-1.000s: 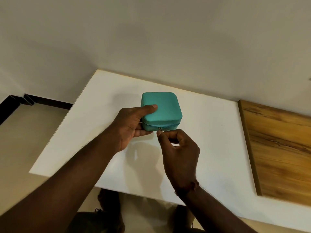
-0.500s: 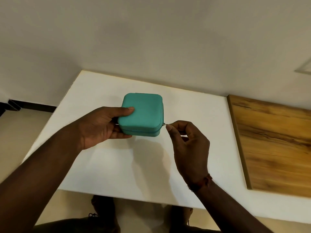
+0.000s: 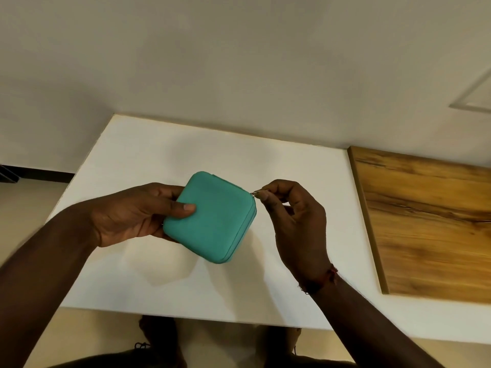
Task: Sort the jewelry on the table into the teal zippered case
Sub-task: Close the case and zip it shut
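The teal zippered case point(image 3: 212, 219) is a small square box with rounded corners, held tilted a little above the white table point(image 3: 305, 166). My left hand point(image 3: 135, 213) grips its left side, thumb on the lid. My right hand point(image 3: 295, 221) pinches the small metal zipper pull point(image 3: 255, 193) at the case's far right corner. The lid lies flat on the case. No jewelry shows on the table.
A wooden board point(image 3: 427, 224) lies on the table's right part, its left edge close to my right hand. A plain wall rises behind the table. Below the near edge I see shoes point(image 3: 159, 338) on the floor.
My left hand has lifted and turned the case, which was resting flat. My right hand has drawn the zipper pull from the front edge round to the right side and on to the far right corner.
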